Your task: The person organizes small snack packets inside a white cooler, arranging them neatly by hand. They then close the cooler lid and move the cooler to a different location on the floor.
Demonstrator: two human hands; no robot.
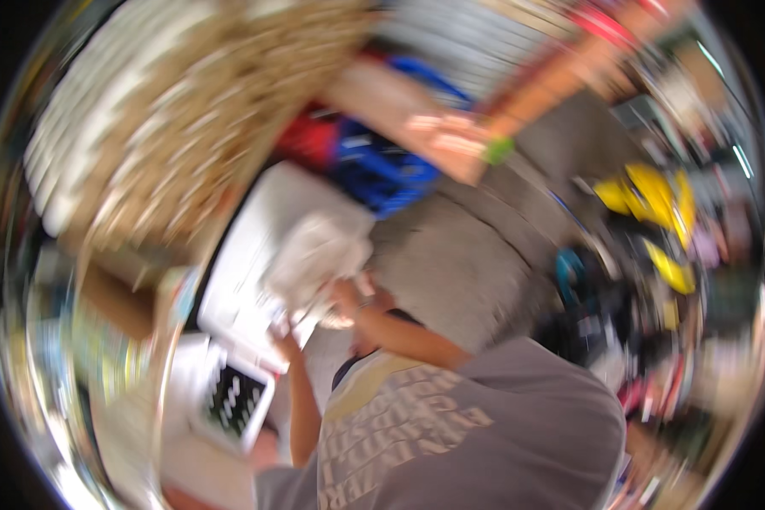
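Observation:
The whole view is smeared by motion. A pale, cloudy plastic bag lies puffed out on a white box-like surface. My right hand is closed at the bag's near right edge, the forearm reaching in from the lower right. Lower and to the left, my left hand has its fingers pinched on the bag's near left edge. Blur hides the finger detail and whatever the bag contains.
Rows of egg-like shapes in stacked trays fill the upper left. Beyond the bag stands a blue crate. A white-framed dark panel sits at lower left. Grey concrete floor and a yellow motorbike-like shape lie to the right.

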